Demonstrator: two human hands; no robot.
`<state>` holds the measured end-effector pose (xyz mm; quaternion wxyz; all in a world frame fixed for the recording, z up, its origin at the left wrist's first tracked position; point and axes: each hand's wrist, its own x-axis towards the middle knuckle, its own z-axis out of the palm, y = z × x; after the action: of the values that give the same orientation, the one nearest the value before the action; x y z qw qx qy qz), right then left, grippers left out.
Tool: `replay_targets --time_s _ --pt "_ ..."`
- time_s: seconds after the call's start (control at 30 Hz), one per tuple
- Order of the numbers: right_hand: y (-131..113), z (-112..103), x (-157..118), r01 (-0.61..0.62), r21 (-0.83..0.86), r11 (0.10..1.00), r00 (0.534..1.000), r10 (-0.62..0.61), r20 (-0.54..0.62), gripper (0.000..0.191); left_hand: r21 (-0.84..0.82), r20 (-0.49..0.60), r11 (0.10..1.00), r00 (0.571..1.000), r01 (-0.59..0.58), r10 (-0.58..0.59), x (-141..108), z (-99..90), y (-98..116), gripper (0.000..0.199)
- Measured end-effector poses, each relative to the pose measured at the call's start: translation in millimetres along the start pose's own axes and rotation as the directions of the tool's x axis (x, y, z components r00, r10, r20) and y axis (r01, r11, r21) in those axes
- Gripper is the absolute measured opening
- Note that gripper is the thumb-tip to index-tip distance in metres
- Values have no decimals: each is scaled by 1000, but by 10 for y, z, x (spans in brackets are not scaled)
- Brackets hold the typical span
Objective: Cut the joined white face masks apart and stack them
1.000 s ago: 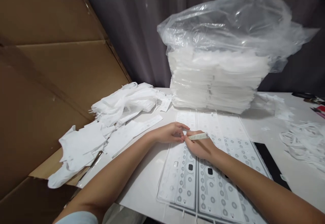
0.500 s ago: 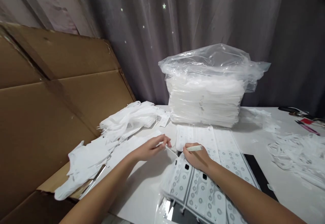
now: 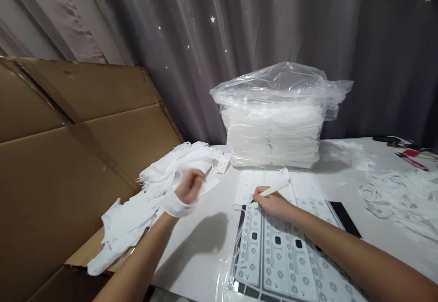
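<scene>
yr right hand [image 3: 272, 205] grips slim white pen-like tool [image 3: 275, 188] at flat white grey-ringed sheet [image 3: 252, 265] on smooth white table [image 3: 198, 270], but w/ yr left hand [image 3: 190, 187] up (can't tell grip), sheet cd slip & skew tip [image 3: 252, 200]

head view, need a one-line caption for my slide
Right hand holds a pen-like tool at patterned white sheets; blurred left hand, white material at its wrist, hovers nearby.

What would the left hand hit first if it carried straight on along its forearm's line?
The left hand would probably meet the heap of white pieces; it looks raised, so it might pass above.
</scene>
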<state>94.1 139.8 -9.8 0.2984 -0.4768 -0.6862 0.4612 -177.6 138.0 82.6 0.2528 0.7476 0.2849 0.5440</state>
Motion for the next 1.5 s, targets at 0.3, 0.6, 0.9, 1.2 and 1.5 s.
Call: replay_targets --time_s 0.3,0.6,0.9,1.2,1.5 --pt "177 -178 -127 -40 28 999 998 41 -47 9 511 559 857 784 -69 -270 -168 394 -449 19" --pt "201 -189 -94 -60 -13 998 998 60 -18 13 482 674 860 698 -166 -243 45 1086 -518 5" --pt "213 -180 -73 -109 -28 994 994 109 -9 11 458 651 888 697 -44 -301 -52 1185 -664 8" --pt "177 -173 -82 -129 -27 991 991 128 -39 9 423 659 906 695 -25 -288 -75 1236 -620 14" --pt "193 -138 -115 -65 -45 997 997 63 -44 10 406 688 914 661 -8 -299 -66 1211 -508 10"
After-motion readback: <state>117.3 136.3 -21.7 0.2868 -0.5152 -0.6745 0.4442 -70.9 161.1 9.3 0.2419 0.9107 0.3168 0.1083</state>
